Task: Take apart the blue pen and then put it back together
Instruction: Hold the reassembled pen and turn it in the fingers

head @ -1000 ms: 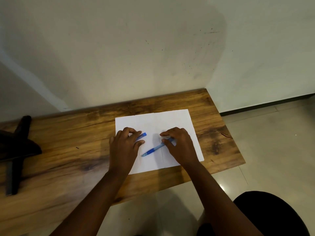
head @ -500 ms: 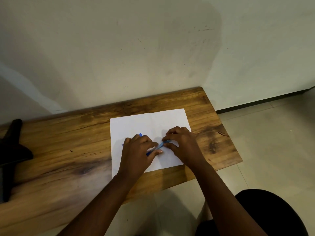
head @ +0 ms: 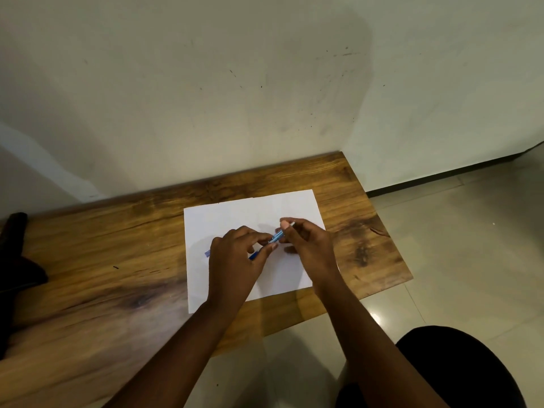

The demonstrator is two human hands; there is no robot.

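Observation:
The blue pen (head: 275, 238) is held just above a white sheet of paper (head: 241, 214) on the wooden table (head: 117, 260). My left hand (head: 235, 260) pinches its lower, darker blue end. My right hand (head: 309, 245) grips the upper end, where a thin pale tip pokes out past the thumb. A small blue piece (head: 207, 253), probably the pen's cap, lies on the paper just left of my left hand, partly hidden by it. Most of the pen's barrel is covered by my fingers.
A dark object (head: 17, 260) sits at the table's left edge. The wall runs right behind the table. The table's right and near edges drop to a tiled floor (head: 471, 260). My dark-clothed knee (head: 459, 369) shows at lower right.
Both hands have lifted the pen off the paper; my left hand moved from the cap over to the pen's lower end, and my right hand raised the upper end. The cap stays on the paper.

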